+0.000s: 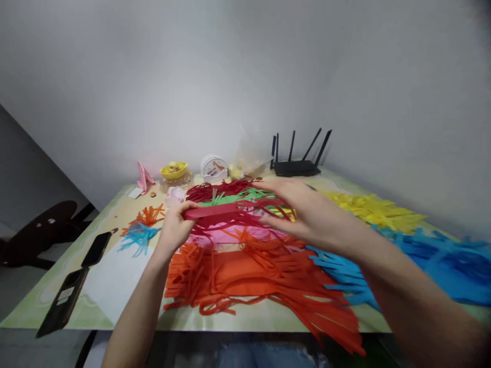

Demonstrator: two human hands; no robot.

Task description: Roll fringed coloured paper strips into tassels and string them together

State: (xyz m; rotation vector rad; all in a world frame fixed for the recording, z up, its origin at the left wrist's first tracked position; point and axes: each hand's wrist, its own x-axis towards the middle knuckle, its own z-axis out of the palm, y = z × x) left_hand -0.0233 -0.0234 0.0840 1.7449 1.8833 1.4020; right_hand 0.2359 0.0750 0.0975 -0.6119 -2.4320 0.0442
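A folded strip of dark red fringed paper [217,212] is held up above the middle of the table. My left hand [180,221] pinches its left end between thumb and fingers. At the fringe on its right, my right hand [293,209] has thumb and fingers apart, with loose red strands between them; no grip on them shows. Below lies orange fringed paper [241,268]. Pink fringed paper [226,234], green fringed paper [226,200] and more dark red fringe [218,189] lie under and behind the held strip.
Blue fringed paper [433,266] and yellow fringed paper [372,209] lie right. A black router [295,167] stands by the wall. Left are a phone [97,249], a dark case [65,301], white paper [118,278] and small blue [140,236] and orange tassels [148,217].
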